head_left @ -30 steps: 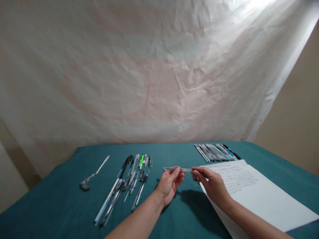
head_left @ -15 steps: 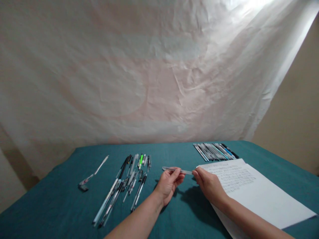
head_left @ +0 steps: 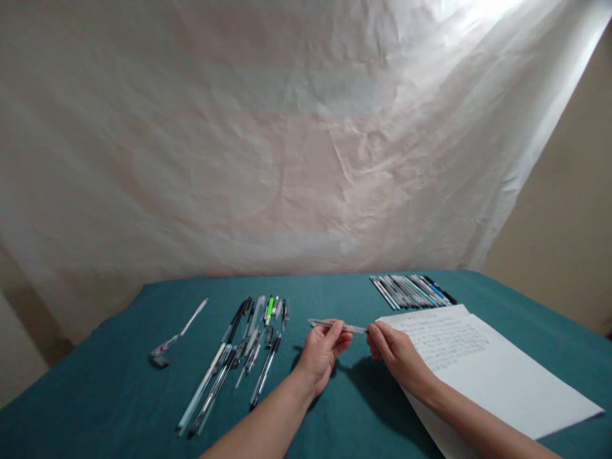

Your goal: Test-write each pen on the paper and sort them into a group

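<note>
Both hands hold one clear pen [head_left: 354, 328] level above the teal table [head_left: 119, 370]. My left hand [head_left: 321, 356] pinches its barrel near the middle, thumb and fingers closed round it. My right hand [head_left: 393, 354] grips the pen's right end with closed fingertips. Just left of my left hand lies a loose pile of pens [head_left: 239, 354], black, clear and one green. A white sheet with handwriting [head_left: 473, 370] lies under and beside my right forearm.
A neat row of pens [head_left: 411, 291] lies at the far right of the table. A single pen with a dark cap [head_left: 174, 336] lies apart at the left. A creased white cloth [head_left: 287, 140] hangs behind the table.
Both hands with the pen have shifted slightly left in the view. The grip on the pen looks the same.
</note>
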